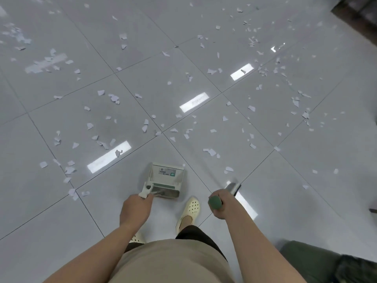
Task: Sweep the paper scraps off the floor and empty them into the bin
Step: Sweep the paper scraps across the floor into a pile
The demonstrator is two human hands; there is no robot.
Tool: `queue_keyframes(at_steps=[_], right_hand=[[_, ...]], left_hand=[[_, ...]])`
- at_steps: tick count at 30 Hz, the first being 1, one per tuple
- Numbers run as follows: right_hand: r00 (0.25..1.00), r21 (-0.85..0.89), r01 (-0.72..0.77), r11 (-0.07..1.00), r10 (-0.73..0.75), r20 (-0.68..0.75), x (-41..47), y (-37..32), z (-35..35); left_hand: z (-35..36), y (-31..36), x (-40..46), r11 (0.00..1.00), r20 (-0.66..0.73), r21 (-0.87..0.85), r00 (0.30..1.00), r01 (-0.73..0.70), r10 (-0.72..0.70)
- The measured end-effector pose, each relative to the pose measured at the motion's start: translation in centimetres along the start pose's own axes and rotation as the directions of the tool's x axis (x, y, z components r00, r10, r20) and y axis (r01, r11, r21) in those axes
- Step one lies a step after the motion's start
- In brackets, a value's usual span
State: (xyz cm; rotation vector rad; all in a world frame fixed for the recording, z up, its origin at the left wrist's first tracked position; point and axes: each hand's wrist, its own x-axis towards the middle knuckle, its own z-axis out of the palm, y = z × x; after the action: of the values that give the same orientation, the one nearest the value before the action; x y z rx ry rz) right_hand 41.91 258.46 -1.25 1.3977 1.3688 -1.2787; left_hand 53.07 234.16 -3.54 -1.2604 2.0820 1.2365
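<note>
Several white paper scraps (pixel 114 98) lie scattered over the grey tiled floor (pixel 265 190), from near my feet to the far side. My left hand (pixel 136 209) grips the upright handle of a white dustpan (pixel 166 180), which stands on the floor just ahead of my feet. My right hand (pixel 219 204) grips the green top of a broom handle (pixel 214 202). The broom's head (pixel 233 187) shows blurred just beyond that hand, low over the floor. No bin is in view.
A dark piece of furniture (pixel 355 9) fills the top right corner. A dark green object (pixel 318 262) sits at the bottom right. My pale perforated shoe (pixel 188 213) stands between the dustpan and the broom. Bright light reflections streak the tiles.
</note>
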Motion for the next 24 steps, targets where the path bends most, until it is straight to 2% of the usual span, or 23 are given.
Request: queue_keyframes(at_steps=[2,6,8,11,13,16,20,24], right_hand=[[0.997,-0.105,-0.018,0.994,0.026,0.074,-0.1,-1.5,1.8],[0.97,-0.156,-0.088,0.984,0.121,0.212,-2.0,-4.8,6.9],[0.949,-0.191,-0.068,0.979,0.123,0.29,-2.4,-7.7,8.4],[0.887,-0.054,-0.064,0.996,0.081,0.454,-0.6,-13.7,8.4],[0.876,0.053,-0.1,0.994,0.063,0.478,1.5,-17.4,7.5],[0.842,0.049,-0.112,0.992,0.069,0.535,3.3,-20.8,6.4],[0.8,0.048,-0.071,0.996,0.028,0.6,2.2,-21.2,6.5],[0.842,0.106,-0.004,0.994,-0.054,0.537,0.5,-20.1,5.3]], left_hand=[[1.1,1.4,0.0,1.0,-0.026,-0.003,0.999,0.023,-0.023],[2.4,3.7,-0.3,0.993,-0.103,-0.024,0.988,0.112,-0.113],[2.9,4.5,-0.5,0.988,-0.154,-0.064,0.977,0.141,-0.15],[3.4,5.6,-1.0,0.981,-0.218,-0.104,0.958,0.165,-0.184],[3.7,6.3,-1.1,0.978,-0.242,-0.118,0.95,0.173,-0.197],[4.0,7.4,-0.9,0.975,-0.266,-0.12,0.941,0.185,-0.211],[4.1,9.7,0.5,0.981,-0.276,-0.114,0.944,0.157,-0.183],[4.2,12.5,3.5,0.987,-0.24,-0.108,0.961,0.117,-0.14]])
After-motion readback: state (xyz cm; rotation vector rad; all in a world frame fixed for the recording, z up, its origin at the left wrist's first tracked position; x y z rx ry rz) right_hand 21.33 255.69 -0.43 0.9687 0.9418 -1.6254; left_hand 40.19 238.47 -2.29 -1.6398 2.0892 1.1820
